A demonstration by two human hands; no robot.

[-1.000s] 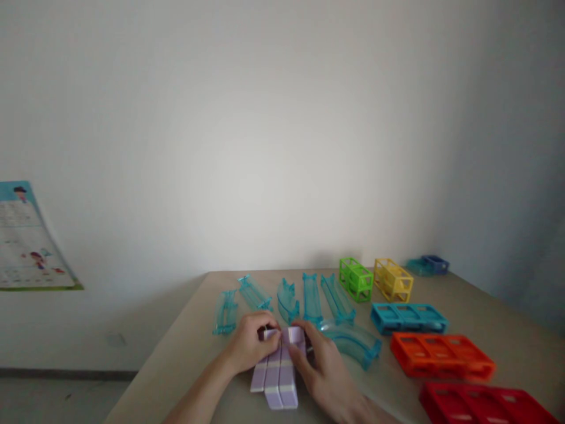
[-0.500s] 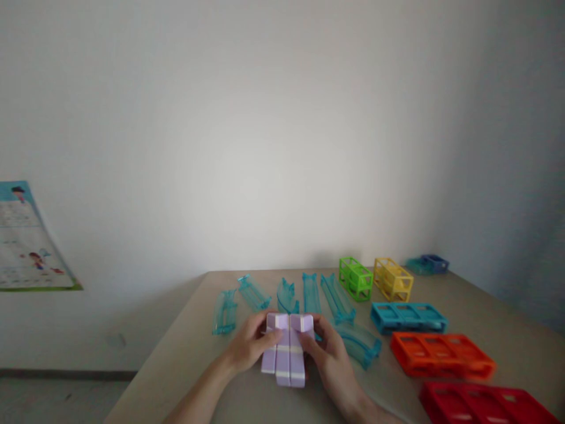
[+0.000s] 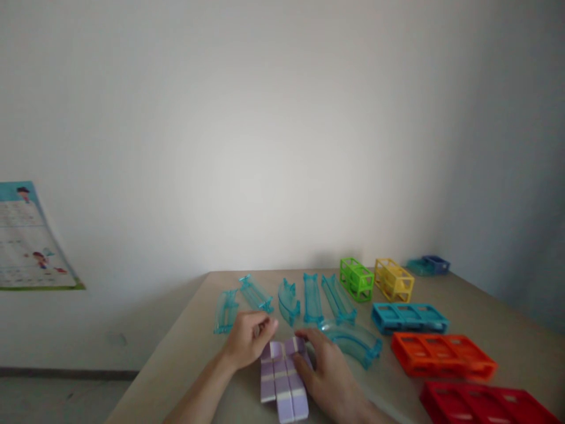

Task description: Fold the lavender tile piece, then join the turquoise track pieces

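A light purple blocky piece point(image 3: 283, 377) with pale bands, made of strips side by side, lies low in front of me, tilted toward me. My right hand point(image 3: 329, 371) grips it from the right, thumb on top and fingers around the far edge. My left hand point(image 3: 249, 340) is curled just off its upper left corner, thumb close to the bent fingers; nothing shows between them. Beyond the hands lie clear blue track pieces: a curved one point(image 3: 289, 301), a straight one point(image 3: 312, 298) and a wide curved one point(image 3: 353, 343) beside my right hand.
On the right of the table point(image 3: 176, 359) are red point(image 3: 485, 403), orange point(image 3: 441, 353) and blue point(image 3: 409, 318) frames. Green point(image 3: 356, 279) and yellow point(image 3: 394, 280) frames stand farther back. A dark blue tray point(image 3: 436, 264) is at the far corner. A poster point(image 3: 33, 241) hangs on the left.
My left hand has come off the purple piece and curled up at its upper left. The piece, in my right hand, has moved down toward me and turned slightly.
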